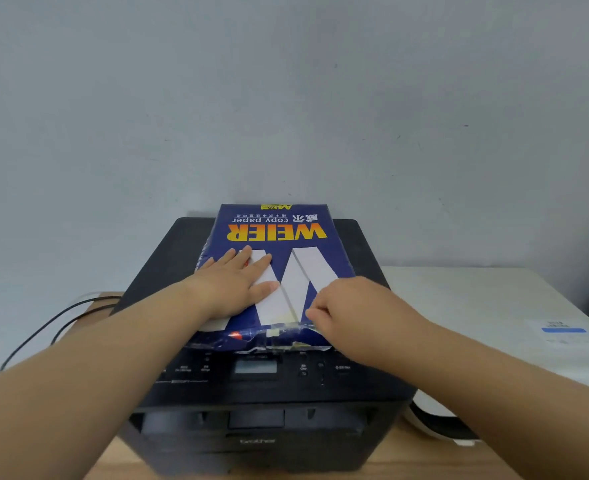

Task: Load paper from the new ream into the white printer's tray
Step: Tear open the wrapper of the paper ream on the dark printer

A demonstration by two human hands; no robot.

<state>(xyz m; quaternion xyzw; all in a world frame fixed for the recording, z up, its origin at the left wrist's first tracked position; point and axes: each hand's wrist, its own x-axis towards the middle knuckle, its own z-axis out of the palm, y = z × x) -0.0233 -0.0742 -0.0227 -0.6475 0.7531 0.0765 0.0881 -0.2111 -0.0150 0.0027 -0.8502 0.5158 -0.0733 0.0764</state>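
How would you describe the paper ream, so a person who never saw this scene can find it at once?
Find the black printer in the middle of the view, in front of the grey wall. The paper ream lies flat on its lid, under both hands. It is the only dark blue package, with upside-down yellow "WEIER" letters and a torn near edge.

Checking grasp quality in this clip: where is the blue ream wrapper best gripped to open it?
Probably at the torn near edge of the ream wrapper, approached from the person's side. That flap is already ragged and lifting off the paper, and the right hand pinches there while the left hand lies flat on top, bracing the pack.
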